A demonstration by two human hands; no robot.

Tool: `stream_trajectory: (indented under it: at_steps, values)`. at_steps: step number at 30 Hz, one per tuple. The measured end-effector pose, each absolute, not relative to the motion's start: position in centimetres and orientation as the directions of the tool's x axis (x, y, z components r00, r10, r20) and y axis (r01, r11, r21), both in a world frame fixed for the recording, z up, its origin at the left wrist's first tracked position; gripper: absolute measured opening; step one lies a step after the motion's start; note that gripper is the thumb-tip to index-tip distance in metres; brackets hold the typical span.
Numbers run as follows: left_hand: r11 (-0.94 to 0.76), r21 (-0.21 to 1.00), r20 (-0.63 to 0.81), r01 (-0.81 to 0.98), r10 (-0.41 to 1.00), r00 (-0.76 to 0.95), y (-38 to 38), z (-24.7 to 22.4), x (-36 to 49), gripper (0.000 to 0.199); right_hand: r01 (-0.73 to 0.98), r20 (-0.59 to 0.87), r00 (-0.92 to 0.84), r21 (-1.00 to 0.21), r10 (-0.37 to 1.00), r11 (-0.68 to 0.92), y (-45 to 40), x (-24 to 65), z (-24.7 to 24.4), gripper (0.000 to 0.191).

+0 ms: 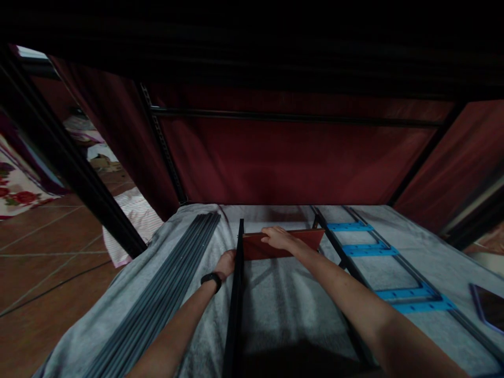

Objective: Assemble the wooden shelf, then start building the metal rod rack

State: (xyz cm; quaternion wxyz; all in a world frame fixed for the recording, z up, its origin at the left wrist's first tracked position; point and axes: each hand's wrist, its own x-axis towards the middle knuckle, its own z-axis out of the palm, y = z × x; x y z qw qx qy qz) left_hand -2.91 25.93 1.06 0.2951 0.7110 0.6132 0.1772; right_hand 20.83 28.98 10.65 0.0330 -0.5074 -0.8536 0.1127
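Observation:
A reddish-brown board (pixel 287 245) stands on edge between two dark metal rails, its left end meeting the left rail (pixel 237 294). My right hand (pixel 277 238) is closed over the board's top edge, the thumb side toward the left. On the outer side of the left rail, my left hand (pixel 226 264) grips it near the board's end; its fingertips are partly hidden behind the rail. A black band (pixel 211 282) sits on my left wrist. The right rail (pixel 340 251) passes beyond the board's right end, partly covered by my right forearm.
Grey tubes (pixel 177 283) lie bundled on the grey blanket (pixel 283 310) at left. To the right are blue brackets (pixel 370 250) on dark rails and a phone (pixel 488 307). Dark frame posts (pixel 66 157) and red fabric (pixel 291 163) enclose the space.

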Motion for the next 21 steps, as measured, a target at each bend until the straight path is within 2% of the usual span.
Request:
stream_trajectory:
  at_steps: [10, 15, 21]
  values:
    - [-0.108, 0.537, -0.102, 0.837, 0.976, 0.191, 26.43, 0.22, -2.53, 0.028, 0.867, -0.072, -0.475, -0.209, 0.877, 0.452, 29.11, 20.66, 10.61, 0.032]
    - [-0.091, 0.505, -0.119, 0.859, 0.978, 0.173, 26.18, 0.5, -2.73, 0.023, 0.866, -0.078, -0.477, -0.212, 0.876, 0.453, 29.09, 20.61, 10.66, 0.031]
    - [-0.112, 0.49, -0.114, 0.864, 0.975, 0.191, 26.63, 0.4, -2.2, 0.03, 0.869, -0.078, -0.472, -0.213, 0.878, 0.447, 28.99, 20.56, 10.73, 0.032]
